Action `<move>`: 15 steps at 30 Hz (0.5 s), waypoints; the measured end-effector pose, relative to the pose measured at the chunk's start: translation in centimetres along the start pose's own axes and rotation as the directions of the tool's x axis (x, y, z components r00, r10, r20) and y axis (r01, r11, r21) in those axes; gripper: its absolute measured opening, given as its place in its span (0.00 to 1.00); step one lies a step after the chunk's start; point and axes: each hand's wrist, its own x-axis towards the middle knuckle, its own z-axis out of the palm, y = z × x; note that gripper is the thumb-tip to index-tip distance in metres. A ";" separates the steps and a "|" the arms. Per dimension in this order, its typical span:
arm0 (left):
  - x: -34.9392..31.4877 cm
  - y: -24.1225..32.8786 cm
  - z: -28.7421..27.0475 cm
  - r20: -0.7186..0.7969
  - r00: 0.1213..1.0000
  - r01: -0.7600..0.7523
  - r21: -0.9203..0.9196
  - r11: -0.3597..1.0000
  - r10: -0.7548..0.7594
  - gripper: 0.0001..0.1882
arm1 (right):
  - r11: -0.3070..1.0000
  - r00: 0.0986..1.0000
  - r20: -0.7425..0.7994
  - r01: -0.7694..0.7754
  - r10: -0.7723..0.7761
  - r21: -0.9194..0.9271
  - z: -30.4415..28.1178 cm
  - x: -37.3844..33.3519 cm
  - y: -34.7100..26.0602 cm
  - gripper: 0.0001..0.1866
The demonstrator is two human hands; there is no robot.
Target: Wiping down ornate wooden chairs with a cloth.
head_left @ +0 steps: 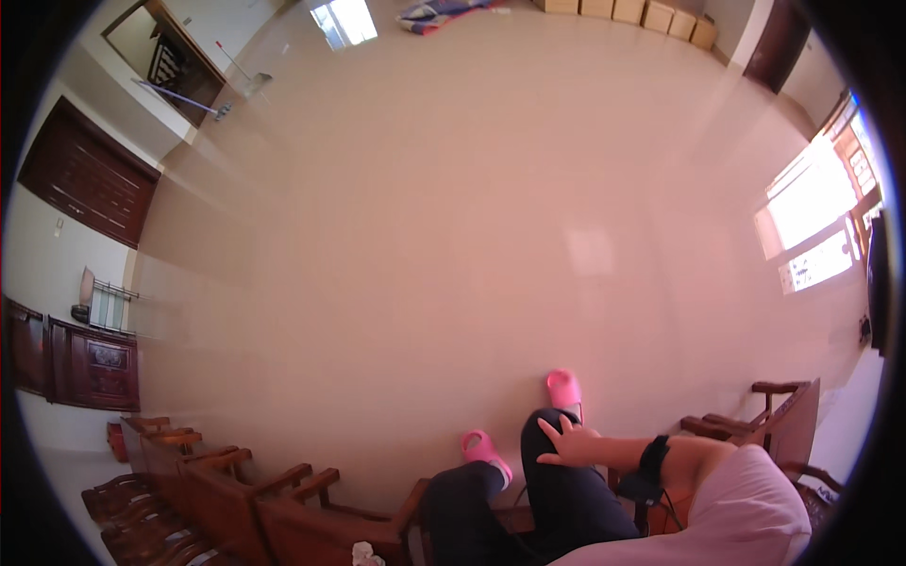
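My right hand (569,443) lies on my right knee, its fingers spread over the dark trousers (580,500) with nothing in them. Around that forearm goes a black strap (652,457), and a small black box with a cable (641,489) hangs beside it. Below the pink sleeve (746,505) the forearm is bare. My left hand does not show. Both feet rest on the floor in pink slippers, the right slipper (563,388) farther forward than the left slipper (478,442).
Brown wooden chairs (311,524) line the near left, with another chair (783,424) at the right. Glossy beige floor (377,236) stretches ahead. A mop (189,99), a long-handled dustpan (255,83), cardboard boxes (628,9) and a patterned cloth (439,13) are far off.
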 end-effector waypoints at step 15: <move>-9.1 24.5 3.0 0.322 0.939 0.337 -0.783 0.522 -0.123 0.19 | 0.920 0.872 0.412 -0.099 0.264 -0.380 -2.6 -10.9 14.7 0.57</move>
